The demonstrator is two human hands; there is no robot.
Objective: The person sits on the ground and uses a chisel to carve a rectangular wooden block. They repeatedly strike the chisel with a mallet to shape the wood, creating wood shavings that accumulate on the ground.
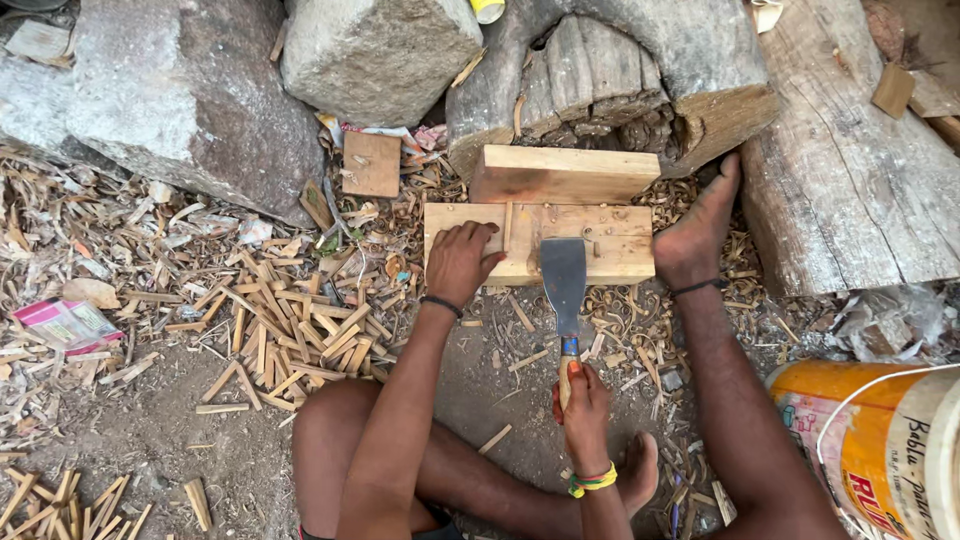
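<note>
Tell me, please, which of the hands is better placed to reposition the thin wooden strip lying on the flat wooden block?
Probably the left hand: it already rests on the flat wooden block beside the thin wooden strip. The right hand is occupied gripping the broad metal blade's wooden handle.

Outdoor woodworking spot: logs (pixel 850 180), wood shavings (pixel 290 330).

A single head-worn camera looks steeply down from close above the seated person's lap, facing forward over the wooden block (pixel 538 240) toward the logs (pixel 640 80) and stones (pixel 190 90) beyond.
</note>
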